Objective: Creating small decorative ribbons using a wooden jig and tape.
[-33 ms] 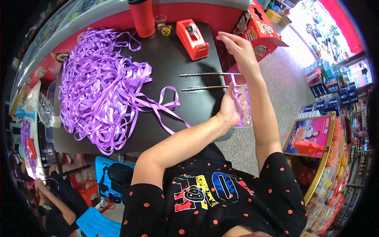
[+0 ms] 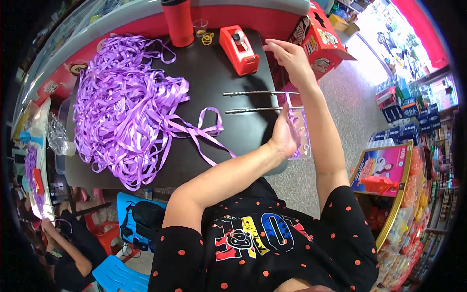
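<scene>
Two thin metal rods (image 2: pixel 250 93) stick out side by side over the right edge of the black table (image 2: pixel 204 58). A purple ribbon (image 2: pixel 288 99) crosses the rods and runs down into my left hand (image 2: pixel 283 134), whose fingers are curled loosely about it. Beyond the rods, my right hand (image 2: pixel 293 62) is raised with its fingers stretched toward the left; no held thing shows there. My right forearm passes over the rods' right ends and hides them. Below the hands is a clear plastic box (image 2: pixel 306 138) with purple ribbon pieces inside.
A large heap of purple ribbon (image 2: pixel 126 112) covers the table's left side, one strand trailing toward me. At the back are a red tumbler (image 2: pixel 178 24), yellow rubber bands (image 2: pixel 207 38) and a red tape dispenser (image 2: pixel 239 51). A red carton (image 2: pixel 323 41) stands beyond the right edge.
The whole view has shifted very slightly. Both hands keep nearly the same places by the rods, and the ribbon across them looks the same.
</scene>
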Demonstrator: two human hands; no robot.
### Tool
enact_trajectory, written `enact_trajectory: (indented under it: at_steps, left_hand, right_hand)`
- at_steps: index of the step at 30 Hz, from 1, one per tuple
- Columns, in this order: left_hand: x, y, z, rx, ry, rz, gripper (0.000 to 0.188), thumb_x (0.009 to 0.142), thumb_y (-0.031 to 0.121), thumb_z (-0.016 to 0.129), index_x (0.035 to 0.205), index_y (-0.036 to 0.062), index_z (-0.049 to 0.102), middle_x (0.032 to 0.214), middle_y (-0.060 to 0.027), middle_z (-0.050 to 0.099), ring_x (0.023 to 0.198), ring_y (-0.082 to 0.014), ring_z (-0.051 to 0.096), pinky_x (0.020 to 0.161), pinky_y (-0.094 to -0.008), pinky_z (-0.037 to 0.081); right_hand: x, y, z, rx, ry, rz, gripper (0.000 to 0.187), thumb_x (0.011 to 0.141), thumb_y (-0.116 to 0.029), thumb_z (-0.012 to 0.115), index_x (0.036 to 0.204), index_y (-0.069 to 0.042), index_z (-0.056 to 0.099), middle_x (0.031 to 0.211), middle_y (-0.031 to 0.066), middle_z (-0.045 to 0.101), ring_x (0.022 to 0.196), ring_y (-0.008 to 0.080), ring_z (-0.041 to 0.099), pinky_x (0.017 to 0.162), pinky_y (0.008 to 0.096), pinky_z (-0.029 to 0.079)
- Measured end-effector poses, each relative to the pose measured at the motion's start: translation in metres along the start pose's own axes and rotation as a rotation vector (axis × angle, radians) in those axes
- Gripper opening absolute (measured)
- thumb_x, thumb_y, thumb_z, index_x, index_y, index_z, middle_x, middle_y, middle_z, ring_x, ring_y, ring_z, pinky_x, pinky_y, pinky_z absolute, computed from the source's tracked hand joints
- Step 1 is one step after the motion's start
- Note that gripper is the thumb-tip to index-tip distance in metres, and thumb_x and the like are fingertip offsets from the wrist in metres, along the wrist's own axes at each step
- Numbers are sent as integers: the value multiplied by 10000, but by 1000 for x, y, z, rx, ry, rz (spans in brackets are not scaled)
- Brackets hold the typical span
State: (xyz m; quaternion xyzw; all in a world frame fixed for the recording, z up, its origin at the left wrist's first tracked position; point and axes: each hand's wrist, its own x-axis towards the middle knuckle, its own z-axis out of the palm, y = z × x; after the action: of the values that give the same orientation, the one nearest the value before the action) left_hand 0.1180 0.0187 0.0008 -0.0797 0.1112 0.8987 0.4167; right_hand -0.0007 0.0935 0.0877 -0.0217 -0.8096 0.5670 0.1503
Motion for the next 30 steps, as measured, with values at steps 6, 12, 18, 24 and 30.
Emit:
enact_trajectory:
  at_steps: [6, 12, 18, 24, 30]
  left_hand:
    - [7, -4, -10, 18, -82, -16, 865, 854, 625, 499, 1465, 112, 164, 1506, -112, 207, 1409, -219, 133, 1130, -478, 52]
    - [14, -3, -17, 27, -104, -12, 991, 858, 634, 475, 1476, 73, -60, 1556, -134, -62, 1437, -223, -84, 1140, -491, -19]
    - [21, -7, -22, 35, -74, -44, 938, 869, 602, 486, 1479, 76, 5, 1556, -132, -7, 1440, -228, -43, 1139, -484, 6]
    - [12, -3, -11, 21, -37, -44, 879, 871, 585, 497, 1481, 112, 76, 1541, -119, 117, 1434, -228, 49, 1137, -478, 42]
    - [14, -3, -10, 10, -10, 14, 739, 898, 565, 474, 1400, 68, 258, 1427, -130, 282, 1398, -264, 118, 1125, -473, 138]
  right_hand:
    - [58, 25, 17, 211, -266, 506, 216, 831, -215, 693, 841, 1, 688, 626, -32, 509, 508, 49, 354, 431, 206, 264]
    - [65, 24, 23, 285, -256, 649, 221, 770, -197, 758, 670, -65, 611, 565, -52, 439, 464, 23, 292, 415, 210, 167]
    - [72, 21, 25, 189, -248, 686, 196, 749, -185, 769, 702, -65, 622, 578, -53, 451, 464, 18, 293, 419, 207, 165]
    - [62, 13, 15, 279, -378, 600, 198, 819, -209, 714, 716, -80, 605, 606, -76, 477, 472, 4, 306, 421, 179, 196]
    - [21, 4, 16, 259, -276, 502, 209, 819, -208, 720, 749, -48, 606, 599, -68, 433, 467, 11, 299, 413, 176, 199]
